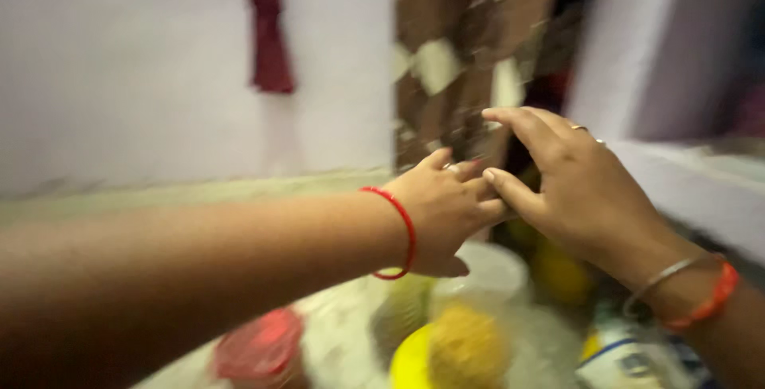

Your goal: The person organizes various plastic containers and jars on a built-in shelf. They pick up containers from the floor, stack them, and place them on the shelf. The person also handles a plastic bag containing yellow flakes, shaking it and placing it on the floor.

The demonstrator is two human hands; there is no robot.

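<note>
left hand with a red band reaches out, fingers curled, holds nothing I can see | right hand touches it, fingers partly open, nothing seen in it | blurry jars just below: clear jar, white lid, yellow stuff; red-lid jar at lower left

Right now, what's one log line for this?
left hand | touching right hand | above blurred yellow-filled jar | grip unclear

This looks like a home kitchen or pantry corner: blurred food jars with a red lid crowd the bottom of the frame, below pale painted walls and a hanging red cloth at upper left.
</note>
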